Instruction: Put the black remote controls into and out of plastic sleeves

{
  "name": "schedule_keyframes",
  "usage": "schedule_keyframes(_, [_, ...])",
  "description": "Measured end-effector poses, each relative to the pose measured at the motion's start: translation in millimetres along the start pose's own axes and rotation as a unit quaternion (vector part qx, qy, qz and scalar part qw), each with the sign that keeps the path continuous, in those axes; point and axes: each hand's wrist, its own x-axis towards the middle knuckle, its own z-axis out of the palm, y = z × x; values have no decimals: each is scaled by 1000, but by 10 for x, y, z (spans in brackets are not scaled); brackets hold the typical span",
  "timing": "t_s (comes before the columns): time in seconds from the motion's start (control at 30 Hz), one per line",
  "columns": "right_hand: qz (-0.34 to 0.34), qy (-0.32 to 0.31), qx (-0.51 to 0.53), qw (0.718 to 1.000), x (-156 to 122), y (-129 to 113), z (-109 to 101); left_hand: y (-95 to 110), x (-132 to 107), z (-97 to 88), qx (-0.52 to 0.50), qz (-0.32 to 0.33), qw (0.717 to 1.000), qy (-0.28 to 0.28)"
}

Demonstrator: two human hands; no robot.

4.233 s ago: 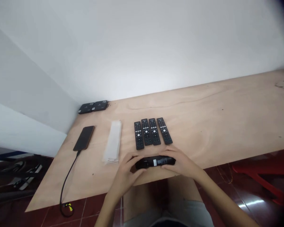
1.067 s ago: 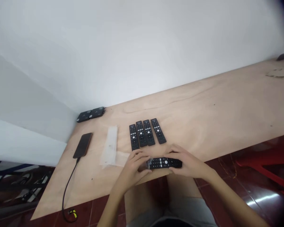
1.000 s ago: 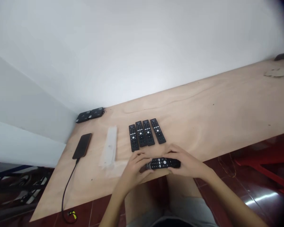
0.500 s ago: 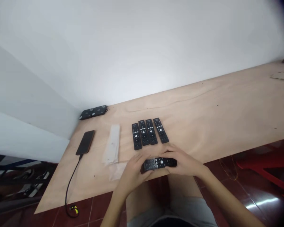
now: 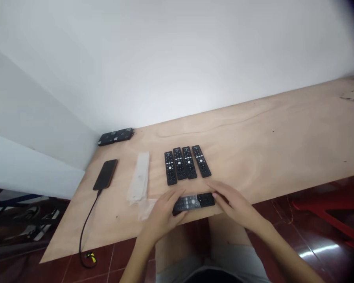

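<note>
A black remote control point(image 5: 207, 199) lies sideways near the table's front edge, its left part covered by a clear plastic sleeve point(image 5: 191, 202). My left hand point(image 5: 165, 212) is closed around the sleeved end, thumb along the near side and fingers on the far side. At the bare right end, my right hand point(image 5: 234, 204) grips the remote with thumb and fingertips. Beyond my hands, several more black remotes point(image 5: 179, 164) lie side by side, buttons up. To their left is a stack of flat clear plastic sleeves point(image 5: 140, 177), with a loose one point(image 5: 146, 207) nearer my left hand.
A phone point(image 5: 105, 175) with a black cable point(image 5: 87, 226) lies on the left of the wooden table point(image 5: 268, 145). Two black boxes point(image 5: 115, 136) sit against the wall at the back left. A red plastic stool or chair point(image 5: 327, 210) stands on the floor at right.
The plastic sleeve has moved further over the remote toward its right end. My right hand has shifted from around the remote to its right tip.
</note>
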Motion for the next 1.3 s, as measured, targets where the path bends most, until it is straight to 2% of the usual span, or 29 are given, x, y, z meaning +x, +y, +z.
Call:
schedule_keyframes(0.2, [62,4,121,991,47,-223,441,115,231,263,11,62,998,4])
schedule_keyframes(0.3, [88,22,163,982,111,-251,529,185,322,311,18,76,997,4])
schedule_keyframes(0.43, [98,42,142,984,122,-159,411,255,268,257,60,50,997,23])
schedule_keyframes(0.53, [104,43,95,989,52,-91,240,283,108,212,104,14,993,45])
schedule_keyframes(0.67, [119,55,59,990,-34,-48,38,318,-141,162,89,-13,994,58])
schedule_keyframes(0.8, [119,92,46,988,-16,-6,-80,366,-352,124,65,-59,989,122])
schedule_keyframes(0.9, [120,99,33,987,19,13,-103,375,-470,174,71,-87,980,165])
schedule_keyframes(1.0, [113,75,26,990,33,9,-94,318,-532,273,96,-105,971,194])
schedule_keyframes(1.1, [117,62,21,991,25,9,-82,166,-501,326,112,-125,962,216])
schedule_keyframes(1.2, [121,65,17,990,15,28,-74,-79,-352,264,122,-124,961,217])
schedule_keyframes(1.3, [111,59,13,992,19,50,-69,-363,-121,112,153,-122,958,211])
